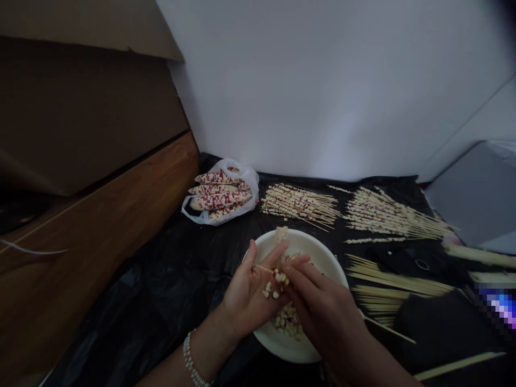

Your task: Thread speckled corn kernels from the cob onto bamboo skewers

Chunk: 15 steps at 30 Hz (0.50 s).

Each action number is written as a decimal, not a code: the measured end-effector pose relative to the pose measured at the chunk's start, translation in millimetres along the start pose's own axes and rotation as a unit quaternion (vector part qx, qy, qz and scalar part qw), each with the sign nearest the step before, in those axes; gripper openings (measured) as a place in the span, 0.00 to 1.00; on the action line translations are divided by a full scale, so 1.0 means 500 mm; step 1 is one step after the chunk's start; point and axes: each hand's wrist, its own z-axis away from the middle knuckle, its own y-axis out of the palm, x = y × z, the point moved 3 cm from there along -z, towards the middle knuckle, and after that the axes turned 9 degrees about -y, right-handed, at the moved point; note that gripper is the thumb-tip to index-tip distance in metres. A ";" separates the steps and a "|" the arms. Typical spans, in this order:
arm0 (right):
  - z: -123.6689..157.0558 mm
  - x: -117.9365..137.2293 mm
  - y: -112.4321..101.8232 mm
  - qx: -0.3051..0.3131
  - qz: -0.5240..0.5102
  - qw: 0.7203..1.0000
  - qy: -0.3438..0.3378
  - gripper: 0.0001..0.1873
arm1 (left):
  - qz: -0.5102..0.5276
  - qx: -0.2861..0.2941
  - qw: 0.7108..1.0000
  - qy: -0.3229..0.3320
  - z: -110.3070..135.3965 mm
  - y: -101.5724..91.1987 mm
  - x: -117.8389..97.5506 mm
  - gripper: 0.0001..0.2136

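Over the round white ceramic bowl, the left hand cups loose pale corn kernels. The right hand pinches a thin bamboo skewer; its long axis runs leftward across the left palm, tip by the left thumb

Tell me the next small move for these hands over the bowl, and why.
Probably push a kernel from the left hand onto the skewer. The right hand pinches at the kernels in that palm, the stick's tip lies across the left fingers, and both hands are above the white bowl.
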 end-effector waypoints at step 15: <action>-0.010 -0.029 -0.017 -0.014 -0.057 0.997 0.052 0.15 | -0.088 -0.108 0.989 0.040 -0.011 -0.030 0.018 0.06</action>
